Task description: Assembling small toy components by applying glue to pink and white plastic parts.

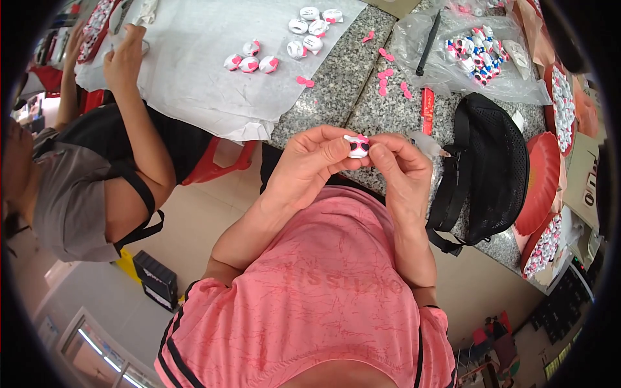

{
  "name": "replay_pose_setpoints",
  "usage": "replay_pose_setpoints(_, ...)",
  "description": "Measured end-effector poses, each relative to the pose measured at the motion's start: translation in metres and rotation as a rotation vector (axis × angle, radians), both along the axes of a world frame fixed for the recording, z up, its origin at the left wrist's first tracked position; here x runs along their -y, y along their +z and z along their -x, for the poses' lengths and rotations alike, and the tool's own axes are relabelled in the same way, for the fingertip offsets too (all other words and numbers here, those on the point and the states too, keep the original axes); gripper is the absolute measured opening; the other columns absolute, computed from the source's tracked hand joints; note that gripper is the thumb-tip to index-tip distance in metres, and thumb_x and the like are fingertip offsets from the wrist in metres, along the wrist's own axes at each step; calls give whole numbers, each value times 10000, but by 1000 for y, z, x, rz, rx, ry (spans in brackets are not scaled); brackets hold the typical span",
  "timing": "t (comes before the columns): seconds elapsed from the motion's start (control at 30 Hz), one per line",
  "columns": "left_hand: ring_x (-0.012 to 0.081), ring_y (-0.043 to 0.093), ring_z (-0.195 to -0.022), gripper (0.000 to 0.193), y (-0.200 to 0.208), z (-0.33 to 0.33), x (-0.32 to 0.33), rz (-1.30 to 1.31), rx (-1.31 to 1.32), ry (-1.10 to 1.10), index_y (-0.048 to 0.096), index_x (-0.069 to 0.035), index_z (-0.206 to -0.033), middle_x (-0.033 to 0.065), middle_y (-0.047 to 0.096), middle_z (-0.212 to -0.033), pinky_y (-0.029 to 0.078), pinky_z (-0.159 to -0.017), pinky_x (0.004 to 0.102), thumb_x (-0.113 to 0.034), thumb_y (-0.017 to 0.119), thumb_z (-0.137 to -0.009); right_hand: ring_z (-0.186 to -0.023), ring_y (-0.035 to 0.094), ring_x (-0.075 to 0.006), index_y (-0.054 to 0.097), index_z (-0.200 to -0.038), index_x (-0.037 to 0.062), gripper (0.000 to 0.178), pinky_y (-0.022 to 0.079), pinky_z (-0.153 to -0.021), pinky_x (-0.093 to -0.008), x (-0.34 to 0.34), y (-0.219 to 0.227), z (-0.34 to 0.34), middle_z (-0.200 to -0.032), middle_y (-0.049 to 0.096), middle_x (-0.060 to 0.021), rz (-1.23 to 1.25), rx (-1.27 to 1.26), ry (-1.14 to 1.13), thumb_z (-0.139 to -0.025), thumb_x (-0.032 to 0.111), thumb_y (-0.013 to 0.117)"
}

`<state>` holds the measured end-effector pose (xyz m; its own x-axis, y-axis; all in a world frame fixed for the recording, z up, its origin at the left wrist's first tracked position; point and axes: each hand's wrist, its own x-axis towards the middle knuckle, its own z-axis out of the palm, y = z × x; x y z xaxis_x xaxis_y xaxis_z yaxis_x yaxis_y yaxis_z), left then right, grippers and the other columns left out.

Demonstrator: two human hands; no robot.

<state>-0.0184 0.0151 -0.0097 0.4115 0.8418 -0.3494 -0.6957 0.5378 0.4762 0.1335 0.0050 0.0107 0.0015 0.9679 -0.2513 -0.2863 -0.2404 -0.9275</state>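
Note:
Between the fingertips of both my hands is a small white toy head (pixel 358 147) with dark heart-shaped glasses and a pink bow on top. My left hand (pixel 305 160) pinches it from the left, thumb on its side. From the right, my right hand (pixel 402 167) presses it with thumb and fingers. A translucent squeeze bottle (pixel 427 143) with a narrow nozzle lies just beyond my right hand. Several loose pink bows (pixel 383 83) are scattered on the speckled stone table ahead. On white paper (pixel 194 71) sit white toy heads with pink parts (pixel 248 64) and several white oval pieces (pixel 298 26).
A black mesh bag (pixel 498 168) lies to the right, beside a red scalloped tray (pixel 542 181). Further off are a clear plastic bag of small figures (pixel 479 55), a black stick-like tool (pixel 430 44) and a red strip (pixel 427 111). A co-worker (pixel 77 194) sits at the left.

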Motion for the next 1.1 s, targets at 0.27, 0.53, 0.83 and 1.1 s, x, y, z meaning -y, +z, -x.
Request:
replay_pose_setpoints(0.27, 213, 636, -814, 208, -6, -1, 3, -6, 51, 33, 577, 20, -974, 134, 626, -922, 538, -722, 272, -147, 575, -851, -710, 551, -95, 612, -911, -26, 138, 446, -647, -218, 0, -1, 2, -798, 604, -46, 44, -42, 20, -853, 93, 574)
replay_pose_setpoints(0.53, 176, 631, -791, 190, -6, 0, 4, -102, -119, 49, 584, 25, -993, 119, 633, -906, 524, -713, 250, -66, 594, -826, -743, 553, -106, 606, -954, -42, 151, 452, -699, -218, -1, -2, -3, -891, 586, -75, -16, -20, 44, -822, 30, 592)
replay_pose_setpoints(0.83, 124, 576, -892, 309, 3, -3, 2, -427, -483, 111, 586, 19, -1073, 93, 578, -1025, 481, -778, 222, 32, 626, -766, -851, 549, -121, 596, -999, -53, 251, 448, -749, -217, 0, -8, -7, -999, 544, -88, -226, 142, 104, -757, -116, 578)
replay_pose_setpoints(1.1, 131, 573, -914, 292, 4, -5, 2, -439, -540, 107, 595, 13, -1053, 77, 562, -1034, 482, -789, 227, 43, 623, -763, -854, 546, -105, 597, -1006, -46, 258, 448, -743, -209, 1, -13, -4, -1012, 538, -79, -168, 90, 80, -762, -120, 560)
